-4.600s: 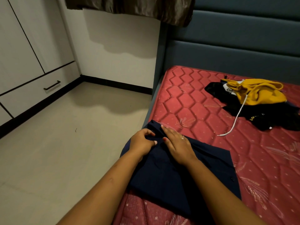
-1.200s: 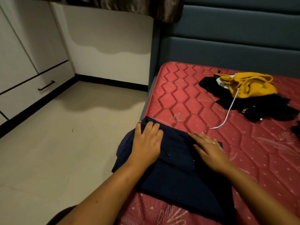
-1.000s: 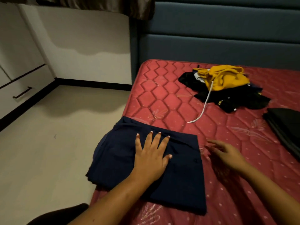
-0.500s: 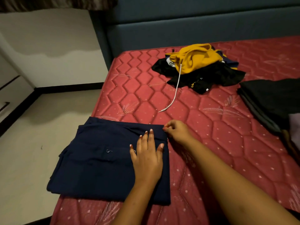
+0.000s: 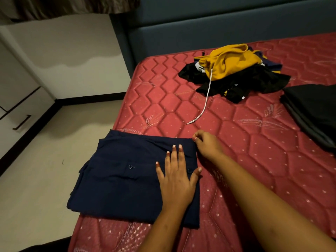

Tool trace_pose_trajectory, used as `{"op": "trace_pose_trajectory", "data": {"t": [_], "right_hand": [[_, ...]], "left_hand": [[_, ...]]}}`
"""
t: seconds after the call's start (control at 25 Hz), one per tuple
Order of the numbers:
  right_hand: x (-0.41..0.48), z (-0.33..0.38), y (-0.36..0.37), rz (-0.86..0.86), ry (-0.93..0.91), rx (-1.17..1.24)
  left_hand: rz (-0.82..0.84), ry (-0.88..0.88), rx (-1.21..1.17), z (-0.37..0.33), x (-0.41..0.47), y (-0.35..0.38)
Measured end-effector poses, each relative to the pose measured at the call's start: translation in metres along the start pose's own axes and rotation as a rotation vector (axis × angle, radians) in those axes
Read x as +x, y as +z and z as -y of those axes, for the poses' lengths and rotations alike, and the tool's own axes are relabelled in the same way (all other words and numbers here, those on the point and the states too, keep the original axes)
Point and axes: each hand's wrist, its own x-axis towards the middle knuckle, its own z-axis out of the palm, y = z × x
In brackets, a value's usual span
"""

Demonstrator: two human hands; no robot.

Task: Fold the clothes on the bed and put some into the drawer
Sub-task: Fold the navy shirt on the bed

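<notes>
Nearly squared away, a folded navy garment lies at the near left edge of the red mattress — the left hand spreads flat, fingers straight, on its right half to pin the layers, while the right hand curls to pinch the far right corner, apparently tugging it true. Beyond, a yellow-and-black heap awaits folding — the drawer stands shut across the floor.
</notes>
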Motion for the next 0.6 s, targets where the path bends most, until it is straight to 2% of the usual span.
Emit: {"op": "trace_pose_trajectory", "data": {"t": [0.08, 0.2, 0.32, 0.36, 0.44, 0.6], "right_hand": [[0.000, -0.002, 0.003, -0.018, 0.016, 0.184], [-0.003, 0.003, 0.003, 0.053, 0.212, 0.720], [0.001, -0.001, -0.019, -0.110, 0.430, 1.093], [0.003, -0.006, -0.026, -0.148, 0.451, 1.102], [0.004, -0.006, -0.033, -0.084, 0.377, 0.934], [0.005, 0.003, -0.004, 0.165, -0.003, 0.210]], "left_hand": [[-0.008, 0.003, 0.005, 0.000, 0.000, -0.001], [-0.003, 0.023, 0.025, 0.000, -0.001, 0.000], [0.007, 0.050, 0.046, 0.002, -0.002, 0.003], [0.024, 0.058, 0.046, 0.001, -0.001, 0.004], [0.063, 0.071, 0.030, 0.002, 0.001, 0.004], [0.070, 0.100, -0.154, 0.011, 0.016, -0.007]]}}
